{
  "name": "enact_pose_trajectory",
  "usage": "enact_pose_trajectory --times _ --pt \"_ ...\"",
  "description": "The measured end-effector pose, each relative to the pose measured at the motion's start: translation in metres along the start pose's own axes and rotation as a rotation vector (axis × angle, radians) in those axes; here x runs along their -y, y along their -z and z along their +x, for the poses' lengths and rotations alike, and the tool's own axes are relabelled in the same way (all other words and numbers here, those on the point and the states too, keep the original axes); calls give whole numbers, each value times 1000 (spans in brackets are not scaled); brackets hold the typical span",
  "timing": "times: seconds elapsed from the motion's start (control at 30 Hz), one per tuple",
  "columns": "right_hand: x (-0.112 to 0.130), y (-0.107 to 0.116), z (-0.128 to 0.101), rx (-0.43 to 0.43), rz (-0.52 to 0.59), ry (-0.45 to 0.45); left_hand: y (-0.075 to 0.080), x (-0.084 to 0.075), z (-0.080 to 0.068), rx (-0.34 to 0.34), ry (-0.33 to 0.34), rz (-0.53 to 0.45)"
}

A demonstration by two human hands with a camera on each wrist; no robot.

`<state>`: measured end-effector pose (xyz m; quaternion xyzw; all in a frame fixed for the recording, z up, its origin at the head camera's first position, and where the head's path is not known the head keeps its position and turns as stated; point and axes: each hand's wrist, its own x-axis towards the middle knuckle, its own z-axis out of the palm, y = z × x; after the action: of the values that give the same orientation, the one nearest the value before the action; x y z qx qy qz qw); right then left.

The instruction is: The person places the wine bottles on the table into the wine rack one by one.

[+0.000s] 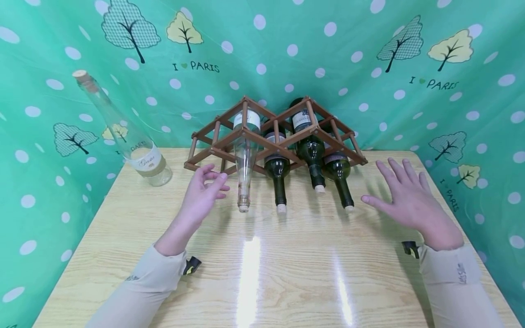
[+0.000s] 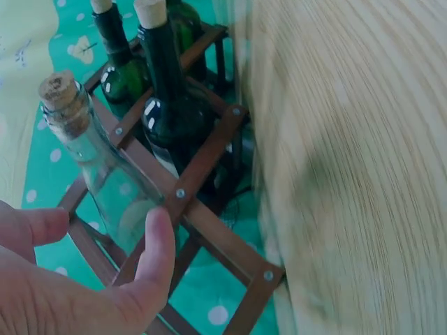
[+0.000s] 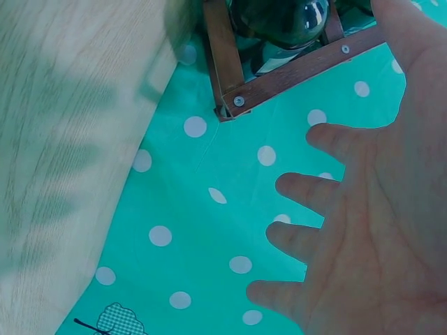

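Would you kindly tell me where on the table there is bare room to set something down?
The widest bare patch of table lies between the left sleeve and right sleeve, in front of the rack. Another, smaller, lies between the left hand and the standing bottle. Four bottles crowd the rack.

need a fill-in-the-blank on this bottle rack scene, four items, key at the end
1. The wooden rack holds ____ green bottles.
2. The loose bottle stands on the person's ____ side.
3. Every bottle is plugged with a ____.
4. The left hand is nearest the rack's only ____ glass bottle.

Missing words: three; left; cork; clear.
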<state>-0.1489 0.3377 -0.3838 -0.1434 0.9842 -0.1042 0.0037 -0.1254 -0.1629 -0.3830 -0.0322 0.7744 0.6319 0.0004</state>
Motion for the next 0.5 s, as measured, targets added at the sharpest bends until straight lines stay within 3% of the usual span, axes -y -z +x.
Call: enact_pose_trajectory --times 0.3,0.5 --pt "0 0 0 -13 -13 8 20 2 2 -260 -164 127" --pt "2 1 -1 -10 -13 9 37 3 4 -362 -221 141"
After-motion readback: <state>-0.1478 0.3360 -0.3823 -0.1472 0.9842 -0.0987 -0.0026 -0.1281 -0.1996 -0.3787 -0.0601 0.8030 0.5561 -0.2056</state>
